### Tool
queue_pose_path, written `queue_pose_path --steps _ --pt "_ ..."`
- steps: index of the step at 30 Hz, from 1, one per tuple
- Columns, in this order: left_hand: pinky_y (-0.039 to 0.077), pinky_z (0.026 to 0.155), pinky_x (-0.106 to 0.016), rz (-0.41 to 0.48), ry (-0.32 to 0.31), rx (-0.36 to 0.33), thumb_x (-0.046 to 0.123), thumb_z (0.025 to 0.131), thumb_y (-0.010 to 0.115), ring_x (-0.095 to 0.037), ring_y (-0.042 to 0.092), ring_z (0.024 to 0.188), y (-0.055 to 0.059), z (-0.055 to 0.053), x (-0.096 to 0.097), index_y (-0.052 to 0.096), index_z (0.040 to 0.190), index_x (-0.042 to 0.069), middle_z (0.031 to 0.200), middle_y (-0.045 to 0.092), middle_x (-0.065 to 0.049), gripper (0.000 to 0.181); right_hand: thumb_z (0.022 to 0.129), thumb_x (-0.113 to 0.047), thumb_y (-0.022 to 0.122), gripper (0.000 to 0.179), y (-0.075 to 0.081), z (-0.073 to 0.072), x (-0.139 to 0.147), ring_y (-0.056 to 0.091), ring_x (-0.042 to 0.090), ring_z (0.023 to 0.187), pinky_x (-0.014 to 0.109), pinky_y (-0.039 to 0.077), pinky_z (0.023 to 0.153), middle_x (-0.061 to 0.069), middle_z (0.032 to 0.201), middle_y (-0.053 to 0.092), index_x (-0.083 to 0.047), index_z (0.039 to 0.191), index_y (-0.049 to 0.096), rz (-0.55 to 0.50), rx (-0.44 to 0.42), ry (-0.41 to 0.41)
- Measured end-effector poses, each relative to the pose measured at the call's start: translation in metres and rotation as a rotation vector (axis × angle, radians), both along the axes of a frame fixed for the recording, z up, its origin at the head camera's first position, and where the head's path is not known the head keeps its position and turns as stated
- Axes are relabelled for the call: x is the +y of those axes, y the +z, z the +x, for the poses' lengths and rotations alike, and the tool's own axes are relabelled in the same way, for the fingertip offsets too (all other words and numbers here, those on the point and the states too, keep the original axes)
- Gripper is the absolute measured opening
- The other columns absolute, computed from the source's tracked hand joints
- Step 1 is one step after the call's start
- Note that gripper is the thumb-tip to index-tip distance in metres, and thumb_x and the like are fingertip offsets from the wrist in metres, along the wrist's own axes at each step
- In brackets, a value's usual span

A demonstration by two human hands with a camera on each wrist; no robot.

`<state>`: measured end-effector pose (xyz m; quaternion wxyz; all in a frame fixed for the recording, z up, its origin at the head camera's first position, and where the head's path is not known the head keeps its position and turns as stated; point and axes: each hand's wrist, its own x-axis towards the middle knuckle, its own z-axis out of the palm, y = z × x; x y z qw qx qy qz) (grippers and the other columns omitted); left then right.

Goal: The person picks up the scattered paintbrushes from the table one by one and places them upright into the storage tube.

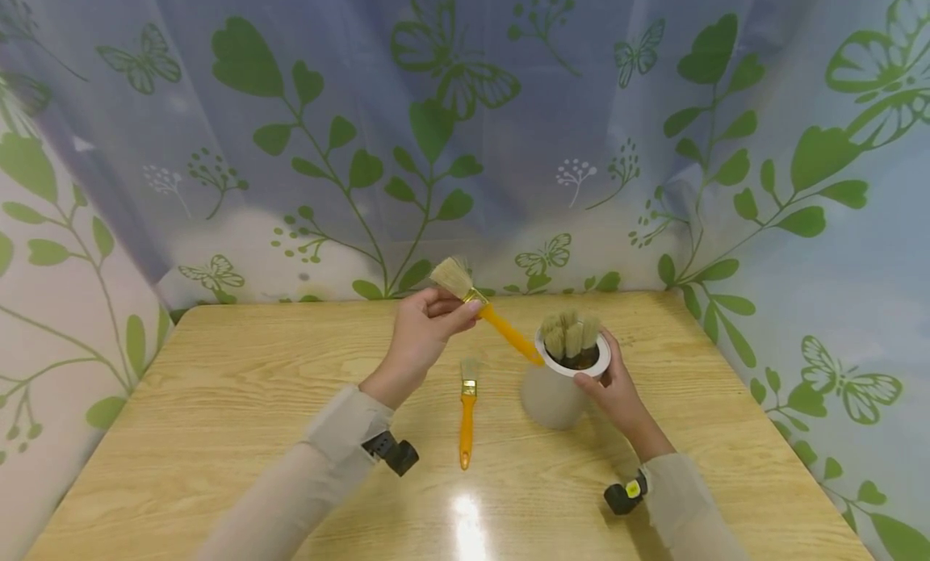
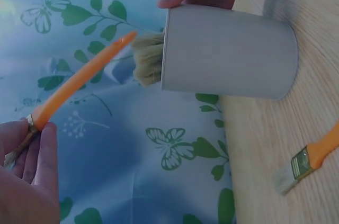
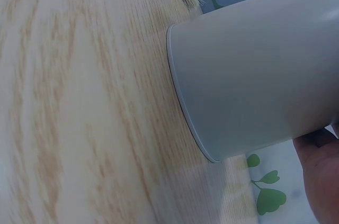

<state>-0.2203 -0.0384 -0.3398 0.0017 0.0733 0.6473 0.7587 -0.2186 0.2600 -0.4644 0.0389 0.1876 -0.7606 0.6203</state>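
My left hand [image 1: 417,335] pinches a paintbrush [image 1: 511,333] near its metal ferrule. Its pale bristles point up and left, and its orange handle slants down to the right, overlapping the cup's rim in the head view. In the left wrist view the handle tip [image 2: 130,36] appears beside the bristles above the rim. The light grey cup [image 1: 554,399] stands upright on the table, with several brushes [image 1: 570,333] in it, bristles up. My right hand [image 1: 616,383] grips the cup near its rim, thumb at the front. Between the hands, a second paintbrush [image 1: 467,416] lies flat.
The wooden table [image 1: 254,399] reaches back to a curtain [image 1: 523,165] printed with green leaves and butterflies. More of this printed cloth hangs at the left and right sides. A light reflection shows on the tabletop near the front.
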Motion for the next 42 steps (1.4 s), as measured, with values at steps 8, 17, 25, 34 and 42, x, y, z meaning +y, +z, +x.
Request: queue_pose_path --steps 8,17,25,34,42 --pt "0.058 0.079 -0.033 -0.082 0.005 0.077 0.01 0.086 0.073 -0.016 0.069 0.077 0.005 0.0 0.022 0.065 0.096 -0.001 0.09 0.071 -0.012 0.018 0.095 -0.006 0.055 0.077 0.0 0.002 0.0 0.032 -0.001 0.128 0.007 0.033 0.097 0.021 0.153 0.018 -0.011 0.153 0.006 -0.012 -0.012 -0.007" --pt "0.057 0.075 -0.029 -0.221 -0.02 0.178 0.018 0.086 0.073 -0.018 0.069 0.084 0.0 -0.003 0.043 0.068 0.097 0.003 0.095 0.072 -0.012 0.019 0.095 -0.006 0.055 0.077 0.0 0.0 0.002 0.031 0.001 0.129 0.007 0.033 0.097 0.022 0.154 0.017 -0.012 0.153 0.005 0.007 -0.013 -0.015" --pt "0.056 0.076 -0.024 -0.313 -0.075 0.253 0.02 0.087 0.072 -0.016 0.068 0.088 -0.013 -0.002 0.06 0.07 0.098 0.007 0.097 0.072 -0.008 0.018 0.095 -0.006 0.055 0.076 -0.003 -0.002 0.002 0.035 0.001 0.127 0.009 0.036 0.098 0.021 0.151 0.02 -0.013 0.153 0.006 -0.011 0.013 0.009" --pt "0.056 0.072 -0.02 -0.437 -0.147 0.336 0.015 0.087 0.071 -0.017 0.07 0.084 -0.029 0.0 0.076 0.072 0.103 0.003 0.096 0.073 -0.01 0.019 0.096 -0.007 0.053 0.076 -0.004 -0.002 0.001 0.038 0.002 0.125 0.011 0.039 0.096 0.019 0.149 0.023 -0.014 0.154 0.005 -0.016 0.017 0.022" --pt "0.055 0.078 -0.02 -0.415 -0.112 0.279 0.017 0.089 0.07 -0.018 0.069 0.094 -0.044 -0.009 0.062 0.068 0.117 0.004 0.107 0.071 -0.008 0.031 0.091 -0.002 0.056 0.076 -0.005 -0.002 0.0 0.037 0.0 0.125 0.009 0.034 0.098 0.024 0.148 0.025 -0.006 0.152 0.011 -0.005 0.065 -0.03"
